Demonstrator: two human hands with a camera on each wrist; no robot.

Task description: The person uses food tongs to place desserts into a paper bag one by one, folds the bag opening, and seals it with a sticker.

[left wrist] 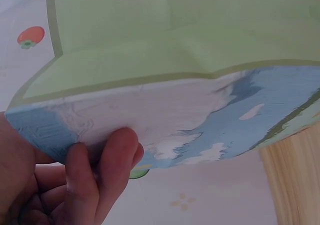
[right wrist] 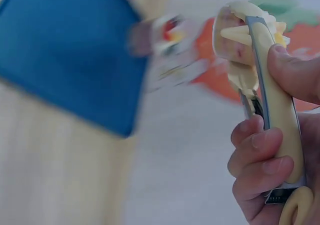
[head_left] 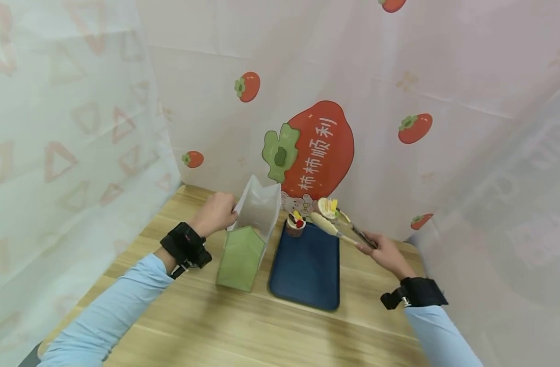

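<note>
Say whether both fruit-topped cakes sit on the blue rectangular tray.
No, beige metal tongs hold one fruit-topped cake up off the blue rectangular tray.

In the head view, the paper bag (head_left: 240, 260) is hiding its inner bottom, and the desk (head_left: 243, 336) is running out of view at six o'clock. In the right wrist view, the tray (right wrist: 65, 55) is being cut off toward ten o'clock, one dessert cup (right wrist: 141, 37) is blurring at twelve, and the tongs (right wrist: 273, 107) are partly covering the second cup (right wrist: 231, 20) near one.
</note>
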